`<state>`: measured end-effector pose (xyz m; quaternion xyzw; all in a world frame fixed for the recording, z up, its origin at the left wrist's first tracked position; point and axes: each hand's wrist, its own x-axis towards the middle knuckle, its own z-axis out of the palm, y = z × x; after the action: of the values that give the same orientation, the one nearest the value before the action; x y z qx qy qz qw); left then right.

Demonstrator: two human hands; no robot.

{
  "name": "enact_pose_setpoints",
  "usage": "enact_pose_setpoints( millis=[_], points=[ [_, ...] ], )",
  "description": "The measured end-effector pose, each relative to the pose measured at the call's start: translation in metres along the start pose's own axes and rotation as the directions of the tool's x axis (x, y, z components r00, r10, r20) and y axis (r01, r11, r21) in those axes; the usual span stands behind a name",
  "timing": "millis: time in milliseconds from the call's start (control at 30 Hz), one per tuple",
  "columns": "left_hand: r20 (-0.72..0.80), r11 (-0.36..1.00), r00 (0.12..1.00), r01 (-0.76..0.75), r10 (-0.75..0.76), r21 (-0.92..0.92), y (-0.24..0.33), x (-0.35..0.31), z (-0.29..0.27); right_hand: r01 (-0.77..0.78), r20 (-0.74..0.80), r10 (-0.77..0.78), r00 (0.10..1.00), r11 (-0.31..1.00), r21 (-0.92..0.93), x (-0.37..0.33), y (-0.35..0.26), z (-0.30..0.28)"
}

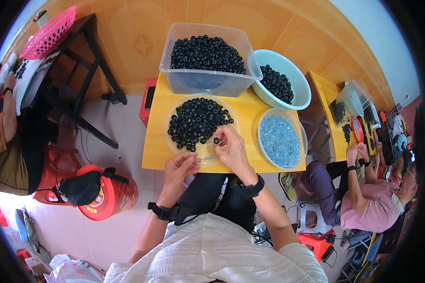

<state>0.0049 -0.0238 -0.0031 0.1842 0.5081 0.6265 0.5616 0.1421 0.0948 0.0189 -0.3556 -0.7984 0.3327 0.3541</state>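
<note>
The right hand (230, 147) pinches one small black piece (216, 140) with thumb and fingertips, over the near part of a round clear tray (205, 151). The left hand (180, 169), near it, has its thumb and forefinger almost closed; I cannot tell whether it holds something. Just beyond the hands lie many black pieces (198, 118); to their right, a bowl (304, 141) stands on the yellow counter (155, 151).

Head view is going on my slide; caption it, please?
Right hand pinching a black bead over a tray of beads on a yellow table, left hand nearby.
</note>
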Motion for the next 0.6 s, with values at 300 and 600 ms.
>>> enact_pose_setpoints(
  millis=[300, 600],
  points=[
    [0.164, 0.992, 0.986, -0.016, 0.037, -0.125, -0.014, 0.015, 0.012, 0.199, 0.043, -0.197, 0.979, 0.979, -0.040, -0.032, -0.033, 0.006],
    [0.109, 0.979, 0.994, 0.046, -0.025, -0.197, -0.010, 0.006, -0.002, -0.067, -0.051, 0.051, 0.997, 0.925, -0.374, -0.009, 0.030, -0.018]
  ],
)
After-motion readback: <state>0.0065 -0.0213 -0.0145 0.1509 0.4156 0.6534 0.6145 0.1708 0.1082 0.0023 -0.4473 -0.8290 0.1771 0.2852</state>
